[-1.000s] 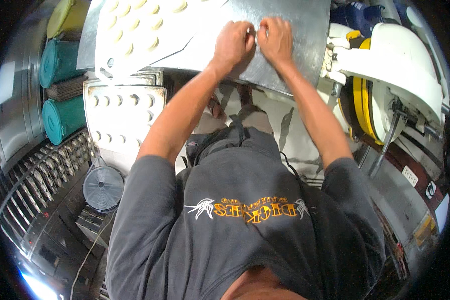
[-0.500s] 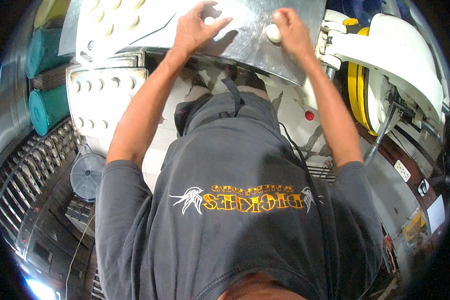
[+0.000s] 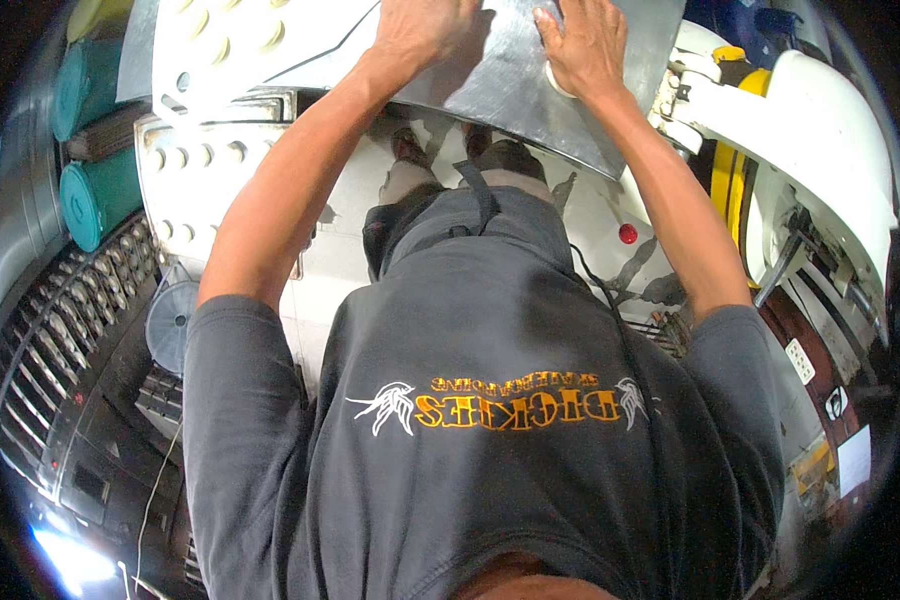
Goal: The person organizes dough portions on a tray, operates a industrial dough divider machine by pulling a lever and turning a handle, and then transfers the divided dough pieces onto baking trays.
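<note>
My right hand (image 3: 587, 48) lies palm down on the metal worktop (image 3: 520, 110), its fingers stretched forward and the thumb apart. The edge of a white dough ball (image 3: 560, 82) shows beneath its palm. To the left, my left hand (image 3: 425, 28) is on the same worktop, partly cut off by the top of the picture. Its fingers are mostly hidden, and whether a dough piece is under it does not show. Several pale dough balls (image 3: 271, 37) sit in rows on a white tray (image 3: 260, 82) left of that hand.
Below the worktop's left end another tray (image 3: 185, 185) bears several dough balls. A white machine (image 3: 820, 130) with a yellow part (image 3: 728, 190) stands close on the right. Teal round containers (image 3: 98, 205) are at the far left. A red round object (image 3: 627, 234) lies on the floor.
Both hands have moved forward and right over the worktop. The right palm now covers most of its dough ball. The ball seen earlier at my left hand is out of sight.
</note>
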A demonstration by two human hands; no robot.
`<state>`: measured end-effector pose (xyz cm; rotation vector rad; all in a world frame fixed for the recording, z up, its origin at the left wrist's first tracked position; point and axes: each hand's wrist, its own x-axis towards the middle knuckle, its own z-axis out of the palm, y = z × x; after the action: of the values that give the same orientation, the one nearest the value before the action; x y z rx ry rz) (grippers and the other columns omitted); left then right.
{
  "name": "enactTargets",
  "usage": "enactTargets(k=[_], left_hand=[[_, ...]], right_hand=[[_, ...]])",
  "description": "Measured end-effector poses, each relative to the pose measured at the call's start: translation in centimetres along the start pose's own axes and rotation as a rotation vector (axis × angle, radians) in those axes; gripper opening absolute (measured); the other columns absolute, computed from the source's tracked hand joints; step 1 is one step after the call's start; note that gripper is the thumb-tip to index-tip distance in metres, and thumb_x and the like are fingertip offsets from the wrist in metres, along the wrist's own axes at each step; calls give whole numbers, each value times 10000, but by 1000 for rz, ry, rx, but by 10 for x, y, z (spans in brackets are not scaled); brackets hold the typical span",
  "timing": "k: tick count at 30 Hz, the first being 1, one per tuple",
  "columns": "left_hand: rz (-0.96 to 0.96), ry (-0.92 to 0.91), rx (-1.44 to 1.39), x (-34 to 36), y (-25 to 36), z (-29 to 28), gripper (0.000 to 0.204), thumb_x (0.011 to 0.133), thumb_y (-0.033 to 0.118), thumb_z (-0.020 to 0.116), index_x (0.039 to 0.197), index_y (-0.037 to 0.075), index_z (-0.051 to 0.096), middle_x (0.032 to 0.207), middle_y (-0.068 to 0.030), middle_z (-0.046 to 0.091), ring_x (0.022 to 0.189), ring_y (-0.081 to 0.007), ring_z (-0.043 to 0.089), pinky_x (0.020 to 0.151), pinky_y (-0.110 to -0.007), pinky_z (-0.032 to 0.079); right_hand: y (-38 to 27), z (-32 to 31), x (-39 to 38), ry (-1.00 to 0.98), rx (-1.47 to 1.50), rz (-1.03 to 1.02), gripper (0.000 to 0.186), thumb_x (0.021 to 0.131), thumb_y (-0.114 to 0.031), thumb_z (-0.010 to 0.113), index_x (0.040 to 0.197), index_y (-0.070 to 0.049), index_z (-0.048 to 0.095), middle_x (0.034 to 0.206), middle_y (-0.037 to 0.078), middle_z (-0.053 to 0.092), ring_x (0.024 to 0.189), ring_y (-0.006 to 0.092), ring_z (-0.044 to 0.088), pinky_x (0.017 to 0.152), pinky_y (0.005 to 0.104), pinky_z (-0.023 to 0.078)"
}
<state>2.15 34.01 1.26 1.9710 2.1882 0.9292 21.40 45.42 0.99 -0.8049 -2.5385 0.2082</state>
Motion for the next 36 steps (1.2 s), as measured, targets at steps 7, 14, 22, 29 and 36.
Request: enactTargets(k=[7,14,22,29,36], left_hand=[[-163,-155,84,8,20,-4,429,967,317,497,1299,48,536,1436,-218,481,1299,-378,465,1065,-576,366],[-74,32,201,3,5,15,466,909,483,580,1199,120,617,1375,-150,558,1245,-317,535,1029,-544,378],[-468,-115,-97,-27,23,-12,466,819,452,745,1053,53,686,989,-170,643,1020,-375,612,852,-492,515],[-447,-173,-593,-75,7,-32,441,712,179,841,1081,24,655,1142,-186,665,1035,-336,652,883,-432,534],[-1031,170,-1175,-148,-40,-124,364,884,247,711,1116,-27,655,1006,-125,717,971,-231,682,879,-356,539]], right_hand=[[9,6,0,-29,1,-55,459,870,-261,685,1270,-56,595,1271,189,594,1206,377,519,1044,506,376],[27,7,-9,-116,128,-129,393,931,-244,648,1268,-43,632,1302,169,593,1249,361,496,1095,505,345],[33,-72,-19,-837,311,156,377,871,-151,760,1202,-25,633,1156,124,615,1010,267,593,914,387,484],[-31,-62,13,-706,1154,718,270,910,-173,731,1111,-49,600,950,35,602,876,141,605,778,291,503],[-174,39,100,-663,681,316,340,902,-318,748,1009,3,708,795,80,656,802,160,634,733,326,517]])
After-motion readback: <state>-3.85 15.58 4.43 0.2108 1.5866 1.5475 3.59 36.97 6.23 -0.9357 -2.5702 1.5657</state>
